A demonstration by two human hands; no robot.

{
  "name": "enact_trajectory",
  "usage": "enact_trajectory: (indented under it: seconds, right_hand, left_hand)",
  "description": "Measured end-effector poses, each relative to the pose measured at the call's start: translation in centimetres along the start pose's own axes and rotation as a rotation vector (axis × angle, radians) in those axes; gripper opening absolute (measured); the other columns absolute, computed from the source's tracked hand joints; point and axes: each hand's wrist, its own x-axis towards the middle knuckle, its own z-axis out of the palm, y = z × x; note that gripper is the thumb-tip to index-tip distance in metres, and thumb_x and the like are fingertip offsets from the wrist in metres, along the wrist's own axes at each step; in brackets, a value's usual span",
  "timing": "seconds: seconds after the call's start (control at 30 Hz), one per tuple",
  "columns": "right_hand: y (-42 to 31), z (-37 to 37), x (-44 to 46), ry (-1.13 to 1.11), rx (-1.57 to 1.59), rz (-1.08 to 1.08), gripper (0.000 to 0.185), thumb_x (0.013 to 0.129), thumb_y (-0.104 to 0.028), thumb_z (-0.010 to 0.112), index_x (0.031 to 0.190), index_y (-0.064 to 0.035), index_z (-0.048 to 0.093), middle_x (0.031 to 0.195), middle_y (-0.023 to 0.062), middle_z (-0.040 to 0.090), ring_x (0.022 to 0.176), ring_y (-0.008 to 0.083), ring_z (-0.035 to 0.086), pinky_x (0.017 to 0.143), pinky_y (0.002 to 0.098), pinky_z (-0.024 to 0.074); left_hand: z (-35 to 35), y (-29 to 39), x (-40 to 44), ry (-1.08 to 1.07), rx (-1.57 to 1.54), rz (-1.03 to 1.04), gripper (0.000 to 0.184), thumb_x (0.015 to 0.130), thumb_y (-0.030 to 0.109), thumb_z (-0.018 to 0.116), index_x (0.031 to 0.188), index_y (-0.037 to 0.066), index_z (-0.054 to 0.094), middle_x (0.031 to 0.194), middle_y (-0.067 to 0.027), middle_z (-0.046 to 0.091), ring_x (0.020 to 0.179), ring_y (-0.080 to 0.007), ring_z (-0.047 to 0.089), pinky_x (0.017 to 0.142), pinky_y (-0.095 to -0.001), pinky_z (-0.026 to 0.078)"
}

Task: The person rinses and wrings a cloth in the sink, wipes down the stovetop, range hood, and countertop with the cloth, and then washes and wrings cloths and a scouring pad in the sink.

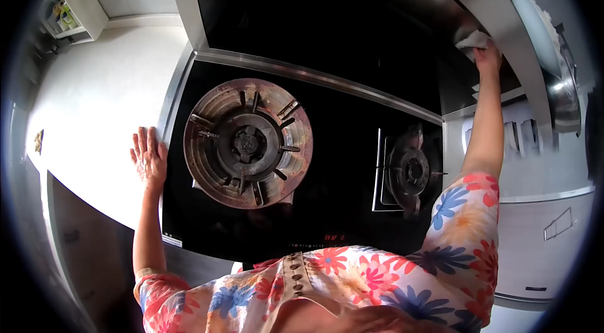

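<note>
My right hand [487, 58] reaches far forward to the right, fingers closed on a white cloth [473, 41]. The cloth lies against the dark, glossy panel [456, 72] at the right side of the stove. My left hand [148, 157] rests flat on the white countertop [107, 94], fingers stretched out, beside the metal edge of the cooktop. Between my arms is the black cooktop [340, 163]. A large round burner [248, 143] with a stained metal ring sits on its left, and a smaller burner [413, 170] on its right.
Red lit digits [334, 237] show at the cooktop's front. A metal strip [314, 84] runs along its back, below a dark back panel [314, 12]. At the far left stands a small white shelf [74, 9] holding bottles. A pale blue dish-like object [535, 31] is at the upper right.
</note>
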Motion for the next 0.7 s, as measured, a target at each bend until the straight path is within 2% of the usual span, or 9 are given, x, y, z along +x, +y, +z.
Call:
enact_trajectory:
  seconds: [0.1,0.13,0.17,0.2,0.23,0.33,0.5,0.7]
  right_hand:
    - [4.0,5.5,0.1,-0.336,-0.051,0.053,0.029,0.085,-0.014,0.053,0.113,-0.0042,0.05,0.113,0.0113,0.053,0.107,0.0251,0.048,0.092,0.0377,0.0382]
    - [5.6,9.6,-3.0,-0.392,-0.019,0.129,0.029,0.085,-0.012,0.053,0.113,-0.0035,0.05,0.111,0.0104,0.054,0.105,0.0239,0.049,0.094,0.0352,0.036]
    - [7.5,14.0,-6.2,-0.544,-0.154,0.096,0.022,0.09,-0.017,0.045,0.109,-0.006,0.05,0.102,0.0088,0.054,0.088,0.0217,0.052,0.083,0.0383,0.0433]
    - [9.3,18.9,-9.6,-0.616,-0.213,0.173,0.025,0.088,-0.018,0.052,0.109,-0.0053,0.05,0.101,0.0089,0.055,0.086,0.0204,0.054,0.079,0.0346,0.0454]
    - [10.4,23.6,-15.1,-0.731,-0.228,0.101,0.026,0.085,-0.02,0.056,0.106,-0.0026,0.056,0.101,0.0074,0.059,0.094,0.0198,0.056,0.085,0.0329,0.0415]
    - [15.2,33.9,-24.6,-0.982,-0.387,-0.025,0.027,0.086,-0.02,0.055,0.106,-0.0016,0.055,0.102,0.0086,0.059,0.095,0.0201,0.055,0.085,0.0325,0.0412]
    - [18.0,39.8,-28.8,-0.985,-0.535,-0.327,0.029,0.087,-0.022,0.054,0.106,0.0002,0.055,0.102,0.0105,0.058,0.097,0.0206,0.054,0.085,0.032,0.0407]
    - [13.9,34.0,-25.3,-0.752,-0.418,-0.593,0.032,0.088,-0.023,0.052,0.107,0.0024,0.054,0.103,0.0128,0.057,0.099,0.0212,0.053,0.085,0.0313,0.0401]
  left_hand:
    - [0.0,0.2,0.1,-0.027,0.005,-0.012,0.05,0.088,0.032,0.038,0.135,0.018,0.032,0.145,-0.0087,0.019,0.134,-0.0286,0.014,0.106,-0.0493,0.012]
    - [0.2,0.1,0.0,-0.019,0.007,-0.008,0.05,0.088,0.032,0.039,0.135,0.018,0.032,0.144,-0.009,0.02,0.134,-0.0285,0.014,0.106,-0.049,0.012]
    - [0.3,0.1,0.0,-0.006,0.009,-0.007,0.05,0.088,0.031,0.039,0.135,0.018,0.032,0.144,-0.0092,0.02,0.134,-0.0285,0.014,0.106,-0.0487,0.011]
    - [0.2,0.1,0.0,-0.013,-0.008,-0.005,0.05,0.088,0.031,0.039,0.135,0.017,0.032,0.144,-0.0093,0.02,0.134,-0.0285,0.014,0.106,-0.0484,0.011]
    - [-0.1,0.1,-0.1,-0.018,-0.022,-0.005,0.05,0.088,0.031,0.04,0.135,0.017,0.032,0.144,-0.0094,0.021,0.134,-0.0286,0.014,0.106,-0.0482,0.011]
    - [-1.0,0.4,-0.1,-0.024,-0.064,-0.011,0.05,0.086,0.031,0.042,0.133,0.016,0.035,0.143,-0.0097,0.023,0.134,-0.0282,0.016,0.106,-0.0462,0.011]
    - [-0.5,-0.2,-0.1,0.043,-0.091,0.015,0.047,0.086,0.032,0.044,0.131,0.017,0.04,0.141,-0.0102,0.028,0.132,-0.0284,0.02,0.106,-0.0458,0.013]
    - [-0.4,-0.1,-0.2,0.053,-0.112,0.008,0.047,0.087,0.035,0.043,0.13,0.017,0.04,0.141,-0.0106,0.028,0.133,-0.0287,0.019,0.106,-0.0465,0.013]
